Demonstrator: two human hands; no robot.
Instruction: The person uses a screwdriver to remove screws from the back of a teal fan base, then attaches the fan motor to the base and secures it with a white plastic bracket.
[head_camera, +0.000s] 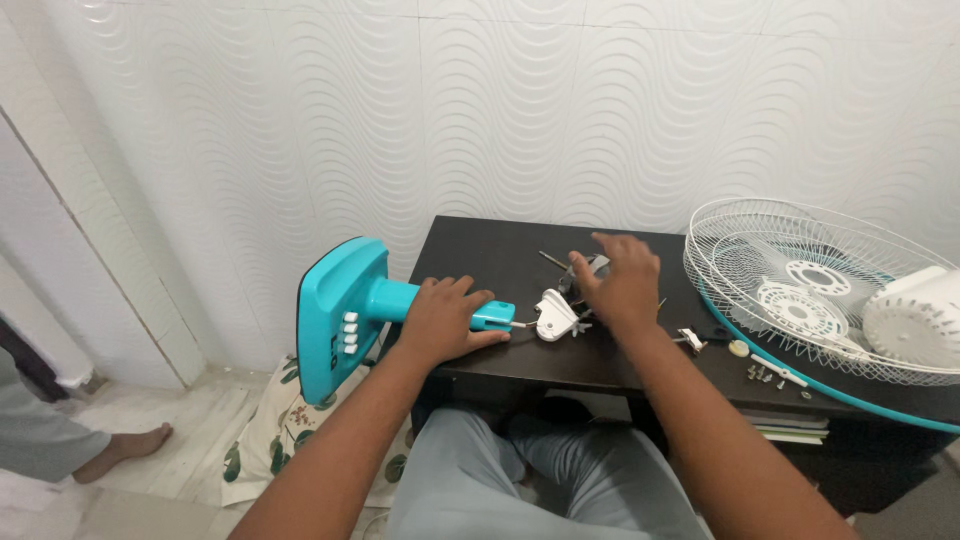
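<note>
My left hand (443, 320) grips the teal neck of a fan stand (345, 312), which lies on its side with its square base hanging off the left edge of the dark table (480, 250). A row of white buttons shows on the base. My right hand (622, 282) hovers with fingers spread over small fan parts: a white plastic bracket (556, 314) and a dark metal motor piece (590, 268). Thin wires run from the teal neck to the bracket.
White wire fan grilles (800, 290) and a white motor housing (915, 315) lie on the right of the table. Screws and small parts (760, 368) lie near the front edge. Another person's foot (125, 448) is at the lower left. A leaf-patterned cloth (275, 430) covers the floor.
</note>
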